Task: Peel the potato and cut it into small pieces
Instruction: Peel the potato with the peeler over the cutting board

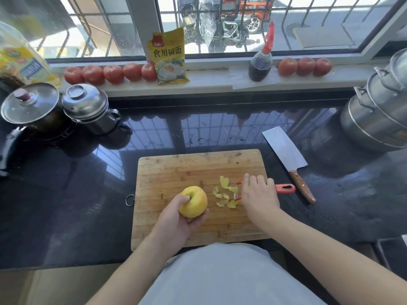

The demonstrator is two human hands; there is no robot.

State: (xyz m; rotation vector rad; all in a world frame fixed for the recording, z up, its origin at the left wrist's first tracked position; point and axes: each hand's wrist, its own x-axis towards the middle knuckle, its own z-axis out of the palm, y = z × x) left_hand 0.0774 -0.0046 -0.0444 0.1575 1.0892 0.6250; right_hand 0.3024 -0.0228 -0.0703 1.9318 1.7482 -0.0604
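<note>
A peeled yellow potato [195, 202] is gripped by my left hand [176, 219] just above the wooden cutting board [176, 170]. My right hand [258, 195] lies over the red-handled peeler [285, 188], which rests across the board's right edge; whether the fingers curl round the handle is hidden. Several yellow peel scraps [224, 192] lie on the board between the two hands. A cleaver [286, 150] with a wooden handle lies on the counter to the right of the board.
On the dark counter, two lidded pots [86, 106] stand at the left and a big steel steamer [378, 106] at the right. The window sill holds tomatoes [112, 73], a yellow packet [169, 56] and a dark sauce bottle [261, 62].
</note>
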